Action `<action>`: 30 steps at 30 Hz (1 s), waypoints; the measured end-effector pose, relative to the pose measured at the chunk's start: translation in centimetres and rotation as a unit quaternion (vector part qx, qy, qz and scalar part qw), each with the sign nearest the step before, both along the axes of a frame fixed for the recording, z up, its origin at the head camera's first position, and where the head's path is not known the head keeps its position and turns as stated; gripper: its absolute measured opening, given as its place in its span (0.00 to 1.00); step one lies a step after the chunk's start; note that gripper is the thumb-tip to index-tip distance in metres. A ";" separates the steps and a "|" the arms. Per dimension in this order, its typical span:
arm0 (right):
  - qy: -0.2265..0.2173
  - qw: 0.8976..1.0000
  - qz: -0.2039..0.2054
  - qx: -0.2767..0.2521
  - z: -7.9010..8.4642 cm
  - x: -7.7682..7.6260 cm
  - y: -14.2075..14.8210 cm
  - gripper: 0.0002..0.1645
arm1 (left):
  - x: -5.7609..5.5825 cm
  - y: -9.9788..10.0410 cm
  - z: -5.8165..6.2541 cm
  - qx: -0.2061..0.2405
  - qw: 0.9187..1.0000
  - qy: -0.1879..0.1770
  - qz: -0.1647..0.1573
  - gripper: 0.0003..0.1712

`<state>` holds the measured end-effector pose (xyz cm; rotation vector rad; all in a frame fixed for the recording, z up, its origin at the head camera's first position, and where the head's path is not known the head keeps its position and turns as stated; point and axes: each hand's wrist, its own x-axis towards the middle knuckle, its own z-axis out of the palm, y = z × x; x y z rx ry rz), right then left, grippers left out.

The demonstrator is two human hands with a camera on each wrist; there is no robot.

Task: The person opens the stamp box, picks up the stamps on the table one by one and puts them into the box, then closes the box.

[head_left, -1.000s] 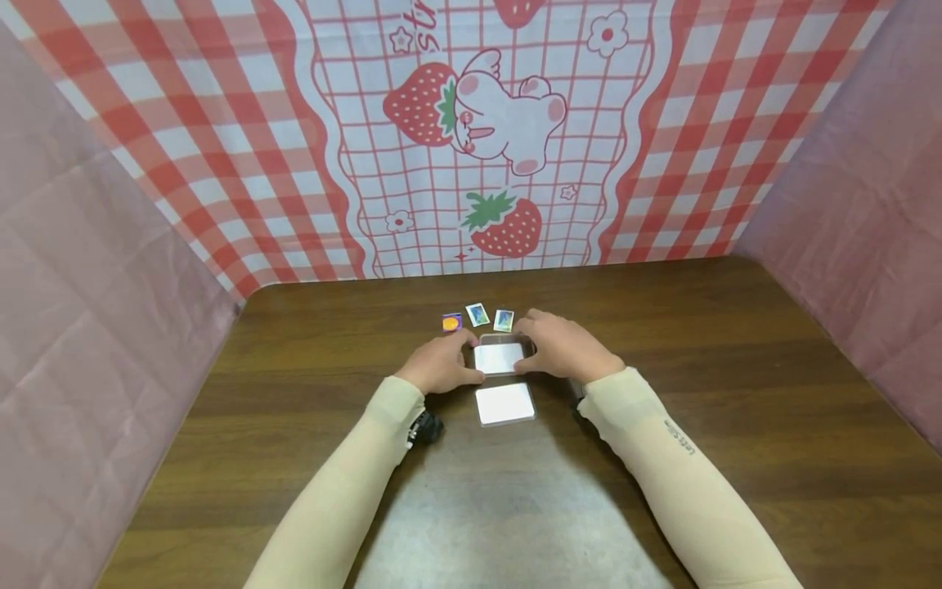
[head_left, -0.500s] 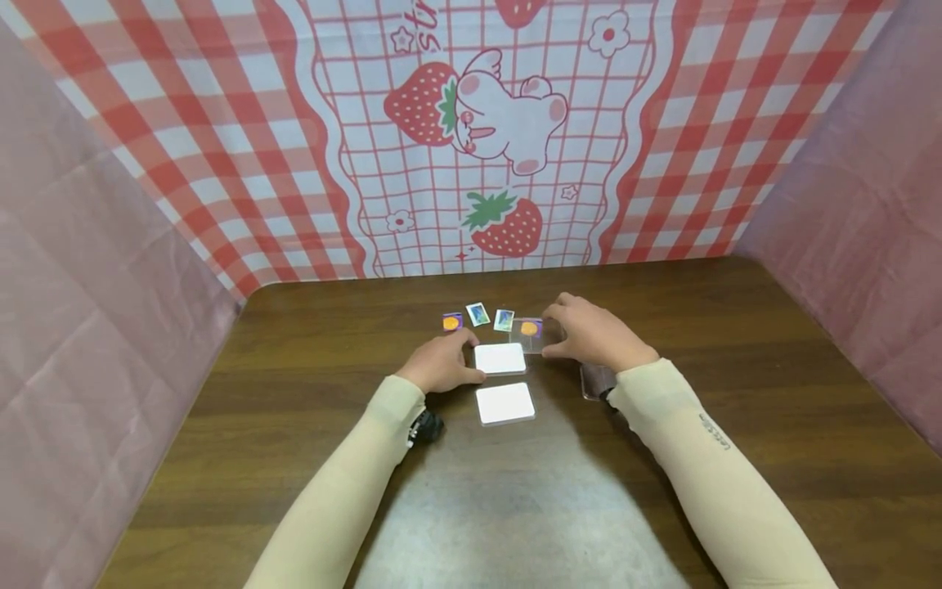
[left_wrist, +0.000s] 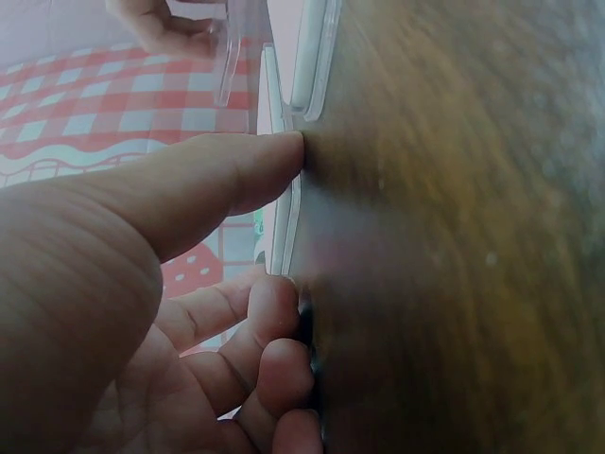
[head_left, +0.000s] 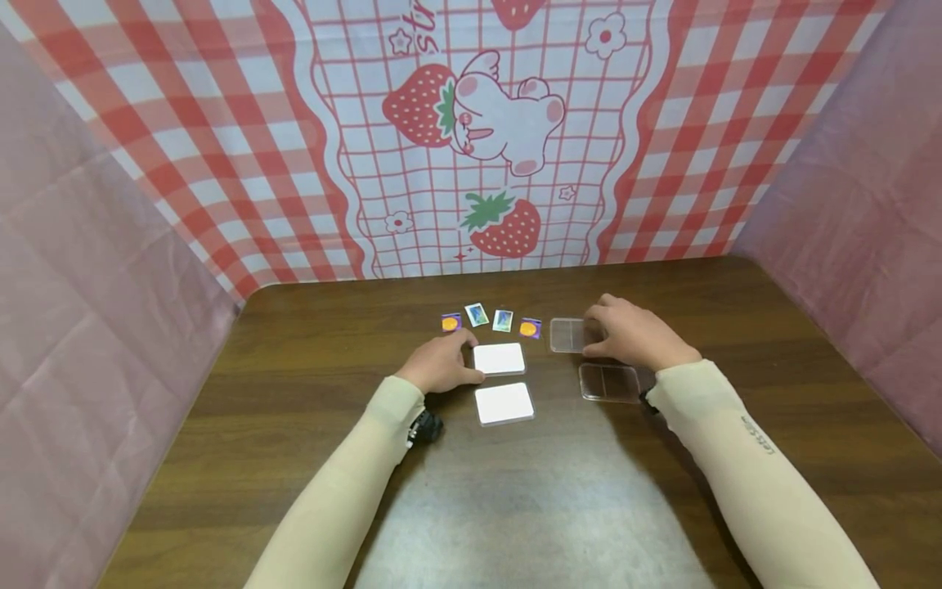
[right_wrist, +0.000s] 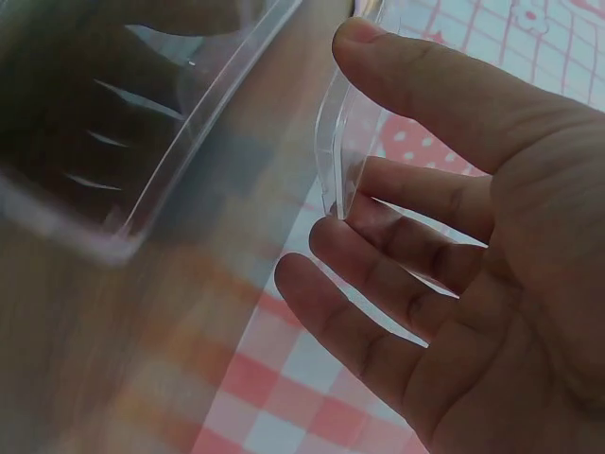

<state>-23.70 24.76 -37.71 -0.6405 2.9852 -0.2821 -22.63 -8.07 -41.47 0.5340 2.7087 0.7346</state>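
On the left, my left hand (head_left: 440, 361) holds the end of a shallow clear case with a white insert (head_left: 499, 358), which lies on the table. The left wrist view has its thumb (left_wrist: 255, 165) at one long side and curled fingers (left_wrist: 274, 307) at the other. A second white-filled case (head_left: 504, 403) lies just nearer. My right hand (head_left: 631, 331) pinches a clear plastic lid (head_left: 567, 335) by its right end, thumb on one edge and fingers on the opposite one. Below that hand, another clear lid (head_left: 609, 383) lies on the table.
Behind the cases, small picture cards lie in a loose row: an orange-and-purple card (head_left: 451, 322), a white-bordered card (head_left: 477, 314), a similar card (head_left: 503, 320) and another purple one (head_left: 530, 328). A checked strawberry cloth (head_left: 508, 221) hangs at the table's (head_left: 331, 319) back edge.
My right hand has lifted the clear lid off the held case and carried it right, past the cards. The other lid, earlier hidden by the sleeve, now shows. My left hand stays put.
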 end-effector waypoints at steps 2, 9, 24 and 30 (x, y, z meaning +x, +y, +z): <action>-0.002 1.000 -0.001 0.006 -0.1 0.0 0.6 0.30 | 0.0 0.0 0.0 0.000 1.000 0.000 0.000 0.35; -0.017 1.000 -0.010 0.014 -0.3 0.1 2.0 0.31 | 0.1 0.0 0.1 -0.001 1.000 0.005 0.000 0.34; -0.034 0.999 -0.019 0.014 -1.1 0.0 2.9 0.31 | -0.1 0.1 0.0 -0.001 1.000 0.002 0.000 0.35; -0.049 0.998 -0.025 0.003 -1.3 -0.1 3.2 0.33 | 0.0 0.0 0.0 0.001 1.000 -0.001 0.001 0.35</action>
